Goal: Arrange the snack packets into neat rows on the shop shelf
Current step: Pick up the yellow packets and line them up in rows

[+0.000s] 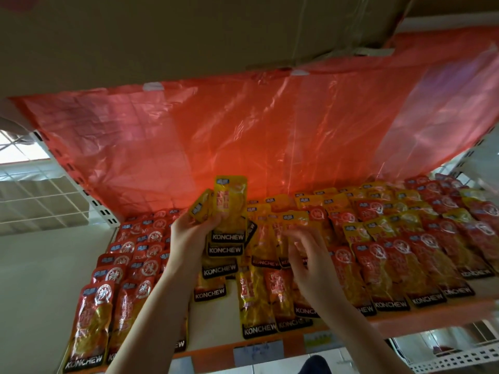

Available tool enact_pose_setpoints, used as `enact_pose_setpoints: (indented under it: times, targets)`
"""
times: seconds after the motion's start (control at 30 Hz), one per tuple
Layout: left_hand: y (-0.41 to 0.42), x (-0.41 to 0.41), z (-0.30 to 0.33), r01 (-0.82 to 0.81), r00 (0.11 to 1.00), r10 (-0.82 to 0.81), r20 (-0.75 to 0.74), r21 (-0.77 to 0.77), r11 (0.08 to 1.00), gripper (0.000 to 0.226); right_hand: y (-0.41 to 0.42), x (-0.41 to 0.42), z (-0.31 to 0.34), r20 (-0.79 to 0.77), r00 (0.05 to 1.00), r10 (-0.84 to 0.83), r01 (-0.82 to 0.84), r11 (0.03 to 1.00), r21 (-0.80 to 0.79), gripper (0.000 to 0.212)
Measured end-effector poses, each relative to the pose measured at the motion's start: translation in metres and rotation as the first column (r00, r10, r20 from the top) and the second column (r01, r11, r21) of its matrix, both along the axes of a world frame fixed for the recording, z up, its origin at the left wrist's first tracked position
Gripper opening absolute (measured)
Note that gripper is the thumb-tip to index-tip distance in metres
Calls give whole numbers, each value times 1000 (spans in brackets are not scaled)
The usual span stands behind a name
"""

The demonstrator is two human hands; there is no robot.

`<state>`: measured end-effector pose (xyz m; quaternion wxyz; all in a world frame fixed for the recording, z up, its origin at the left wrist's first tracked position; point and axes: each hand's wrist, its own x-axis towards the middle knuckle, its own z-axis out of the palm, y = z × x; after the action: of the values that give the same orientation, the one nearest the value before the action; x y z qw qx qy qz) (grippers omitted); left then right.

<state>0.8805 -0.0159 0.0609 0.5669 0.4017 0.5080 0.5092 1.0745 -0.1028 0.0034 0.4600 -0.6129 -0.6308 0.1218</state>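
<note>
At the shelf's front edge (421,317) a paper price label (258,353) hangs below the orange lip. Just above it, both forearms reach in over the snack packets (256,300), which lie flat in overlapping rows: red ones (93,317) on the left, yellow ones in the middle, red again (421,268) to the right. The middle rows look looser than the sides, with packets askew.

The right hand (307,261) hovers over the yellow rows, fingers loosely curled and spread; whether it pinches a packet I cannot tell. The left hand (189,233) grips a small fan of yellow packets (229,206), held upright above the shelf.

To do this well, feed one packet at a time from the fan, lay each with its black KONCHEW band forward, and overlap evenly so the bands line up.

Behind, a red plastic sheet (243,136) covers the back, under a cardboard box (162,36).
</note>
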Motion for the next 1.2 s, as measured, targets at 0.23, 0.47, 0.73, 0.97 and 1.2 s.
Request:
enact_pose_setpoints:
  times: [0.23, 0.47, 0.73, 0.97, 1.2]
  targets:
    - [-16, 21, 20, 155, 969, -159, 190, 40, 987, 27, 4, -11, 38, -513, 842, 169, -271, 953, -131, 56]
    - [-39, 60, 4, 262, 963, -267, 44, 87, 961, 33, -2, -3, 40, -694, 717, 67, -215, 968, -129, 60]
    - [-51, 75, -15, 377, 881, -332, -337, 78, 923, 26, -1, 33, 20, -742, 636, -212, 53, 971, -233, 29]
    - [-48, 41, -42, 175, 821, -100, -563, 81, 981, 21, 9, 66, 22, -165, 924, -344, 291, 915, -278, 46]
    - [-54, 27, -63, 233, 650, -195, -734, -51, 971, 38, 14, 83, 11, 39, 923, -384, 381, 892, -244, 42]
